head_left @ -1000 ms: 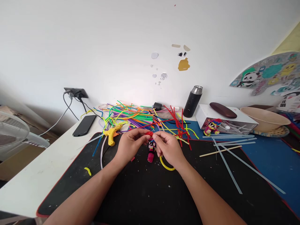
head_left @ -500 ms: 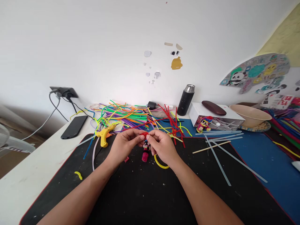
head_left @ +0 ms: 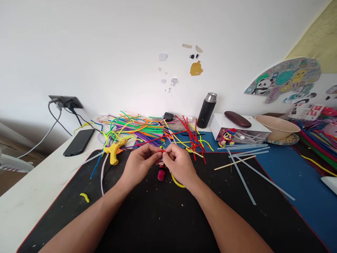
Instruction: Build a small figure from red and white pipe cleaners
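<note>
Over the black mat (head_left: 163, 218) my left hand (head_left: 140, 165) and my right hand (head_left: 179, 165) meet, thumbs and forefingers closed in a pinch. A bit of red pipe cleaner (head_left: 162, 152) shows between their fingertips, mostly covered. Right below the fingers is a small pipe-cleaner doll (head_left: 161, 174) with a dark pink lower end; its upper part is hidden by my hands. A curved yellow piece (head_left: 178, 182) pokes out beneath my right hand. Left of my left hand lies a yellow glue gun (head_left: 114, 153).
Behind my hands spreads a pile of coloured pipe cleaners (head_left: 142, 128), with red ones (head_left: 188, 131) at its right. Clear glue sticks (head_left: 244, 179) and a wooden stick (head_left: 234, 163) lie right. A black thermos (head_left: 207, 110), white box (head_left: 218, 124), finished doll (head_left: 226, 137) and phone (head_left: 79, 142) stand around.
The red pipe cleaner, seen as a small loop before, is now mostly covered by my fingertips. My hands stay together above the doll. The whole view has shifted slightly.
</note>
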Available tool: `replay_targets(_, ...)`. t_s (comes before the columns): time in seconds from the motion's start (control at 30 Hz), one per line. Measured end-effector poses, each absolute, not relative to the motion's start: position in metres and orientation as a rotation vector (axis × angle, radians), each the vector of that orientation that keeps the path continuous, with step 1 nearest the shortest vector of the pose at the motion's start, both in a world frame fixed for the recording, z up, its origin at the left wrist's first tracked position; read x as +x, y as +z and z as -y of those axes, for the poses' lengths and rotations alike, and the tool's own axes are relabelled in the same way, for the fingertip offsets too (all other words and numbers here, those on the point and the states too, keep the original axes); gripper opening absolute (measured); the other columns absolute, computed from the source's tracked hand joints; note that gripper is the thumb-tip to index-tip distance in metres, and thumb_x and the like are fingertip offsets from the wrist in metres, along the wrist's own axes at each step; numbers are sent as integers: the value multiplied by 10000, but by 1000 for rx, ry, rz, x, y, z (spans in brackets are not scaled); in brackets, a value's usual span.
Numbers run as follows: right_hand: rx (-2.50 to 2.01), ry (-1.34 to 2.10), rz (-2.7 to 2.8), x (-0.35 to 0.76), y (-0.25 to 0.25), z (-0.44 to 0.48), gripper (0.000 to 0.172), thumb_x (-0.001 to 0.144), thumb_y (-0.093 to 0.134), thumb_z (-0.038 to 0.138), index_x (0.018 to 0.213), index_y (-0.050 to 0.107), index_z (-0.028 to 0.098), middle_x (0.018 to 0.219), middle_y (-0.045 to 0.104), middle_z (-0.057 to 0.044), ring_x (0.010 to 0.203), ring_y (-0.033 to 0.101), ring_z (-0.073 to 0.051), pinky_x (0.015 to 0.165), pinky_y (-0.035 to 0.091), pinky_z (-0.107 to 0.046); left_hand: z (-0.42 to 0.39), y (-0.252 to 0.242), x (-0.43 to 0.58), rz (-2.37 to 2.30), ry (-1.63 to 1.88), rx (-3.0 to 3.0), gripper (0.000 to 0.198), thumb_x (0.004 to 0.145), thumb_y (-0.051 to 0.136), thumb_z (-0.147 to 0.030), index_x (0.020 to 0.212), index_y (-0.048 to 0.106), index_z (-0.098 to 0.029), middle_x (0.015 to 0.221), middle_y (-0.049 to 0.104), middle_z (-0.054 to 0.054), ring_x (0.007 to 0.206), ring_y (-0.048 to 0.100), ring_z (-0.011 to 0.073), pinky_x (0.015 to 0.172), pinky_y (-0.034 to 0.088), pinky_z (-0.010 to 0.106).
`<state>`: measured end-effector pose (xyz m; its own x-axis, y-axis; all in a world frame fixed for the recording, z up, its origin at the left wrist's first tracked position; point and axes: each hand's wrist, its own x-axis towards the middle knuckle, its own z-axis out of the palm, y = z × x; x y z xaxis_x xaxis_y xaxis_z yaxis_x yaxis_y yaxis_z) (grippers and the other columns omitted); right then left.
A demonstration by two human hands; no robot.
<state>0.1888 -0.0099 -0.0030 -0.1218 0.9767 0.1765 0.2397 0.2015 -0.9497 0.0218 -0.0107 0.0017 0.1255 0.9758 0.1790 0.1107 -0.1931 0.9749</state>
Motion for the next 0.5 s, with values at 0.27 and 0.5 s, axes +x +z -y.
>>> replay_targets(0.27,-1014,1353,1466,193,-2,6,260,936,638,456,909,626,197,578,556,77,389,486,-86,420,364,-212,6,8,17,-1091,1208,1443,343,794,823,-476,873,722,-158,776,746,42,684,677,167,635,558,276)
replay_targets(0.5,-1074,1253,1511,196,1,7,300,929,644,467,801,630,196,505,517,75,382,469,-92,431,362,-216,3,10,17,-1034,1121,1418,355,795,827,-482,885,729,-153,728,712,29,633,642,150,597,546,266)
